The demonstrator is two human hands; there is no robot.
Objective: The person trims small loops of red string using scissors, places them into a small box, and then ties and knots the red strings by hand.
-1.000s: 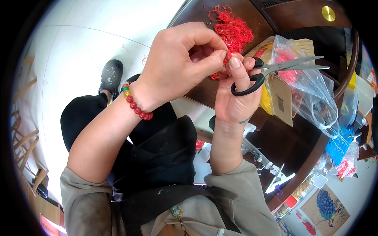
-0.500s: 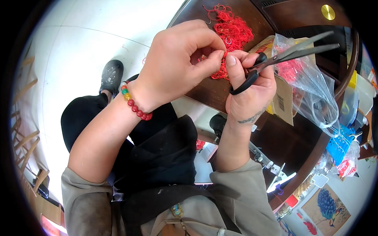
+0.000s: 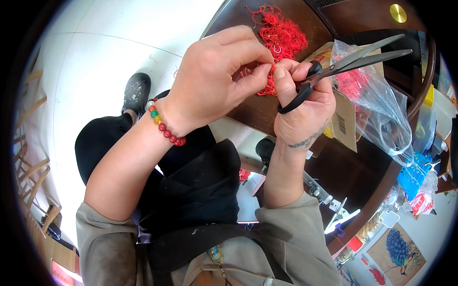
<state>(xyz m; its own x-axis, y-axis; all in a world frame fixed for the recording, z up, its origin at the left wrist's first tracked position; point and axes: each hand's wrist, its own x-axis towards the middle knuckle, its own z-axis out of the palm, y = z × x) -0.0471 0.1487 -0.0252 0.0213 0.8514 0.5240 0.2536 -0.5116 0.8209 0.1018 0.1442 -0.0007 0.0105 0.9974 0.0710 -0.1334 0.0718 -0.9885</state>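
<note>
Scissors (image 3: 330, 70) have swung up and outward with the right hand (image 3: 307, 112) since a second ago. Right grip clamped on scissor handles, blades apart. Left hand (image 3: 217, 78) pinches red cord (image 3: 273, 67), tips just beside right fingertips. Red tangle (image 3: 285, 42) behind, on counter (image 3: 315, 29).

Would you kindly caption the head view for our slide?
Left hand pinches red cord beside the right hand, which holds open black-handled scissors.
</note>
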